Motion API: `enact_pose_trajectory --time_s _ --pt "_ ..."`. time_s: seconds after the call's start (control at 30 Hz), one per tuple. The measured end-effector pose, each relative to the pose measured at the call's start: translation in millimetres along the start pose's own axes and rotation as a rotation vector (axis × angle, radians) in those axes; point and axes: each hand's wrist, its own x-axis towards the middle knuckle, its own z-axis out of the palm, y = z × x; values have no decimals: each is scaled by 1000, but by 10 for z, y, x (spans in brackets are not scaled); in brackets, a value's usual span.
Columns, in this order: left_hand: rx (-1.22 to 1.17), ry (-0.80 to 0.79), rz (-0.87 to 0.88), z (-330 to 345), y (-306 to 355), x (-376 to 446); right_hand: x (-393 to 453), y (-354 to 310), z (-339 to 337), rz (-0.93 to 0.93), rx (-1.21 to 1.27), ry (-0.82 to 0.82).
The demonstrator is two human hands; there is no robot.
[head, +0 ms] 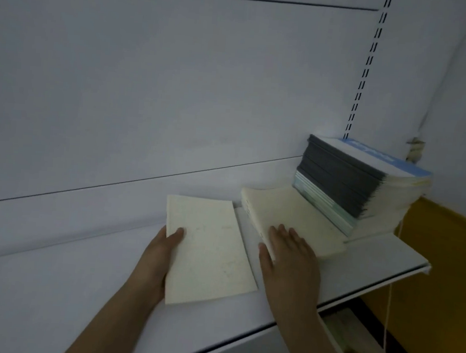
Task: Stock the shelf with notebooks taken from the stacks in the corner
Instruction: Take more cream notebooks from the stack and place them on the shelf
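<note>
Nearest, the left hand (160, 257) grips a cream notebook (208, 251) by its left edge, thumb curled over the cover, the book lying flat on the white shelf (47, 286); at about two o'clock from it the right hand (289, 254) rests with straight fingers on a low cream stack (293, 218), thumb at the stack's near corner; further on toward two o'clock, touching that stack, a taller pile of grey-spined notebooks (346, 183) sits in the shelf's far right corner, topped by a blue-and-white cover.
</note>
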Motion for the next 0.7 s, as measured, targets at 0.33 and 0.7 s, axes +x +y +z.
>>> enact_pose_trajectory --time_s 0.33,0.7 --pt "-51 -2 -64 -11 -14 -37 20 -380 -229 137 471 56" --pt "-195 43 -83 -162 -9 -11 61 -121 -173 -160 191 -246"
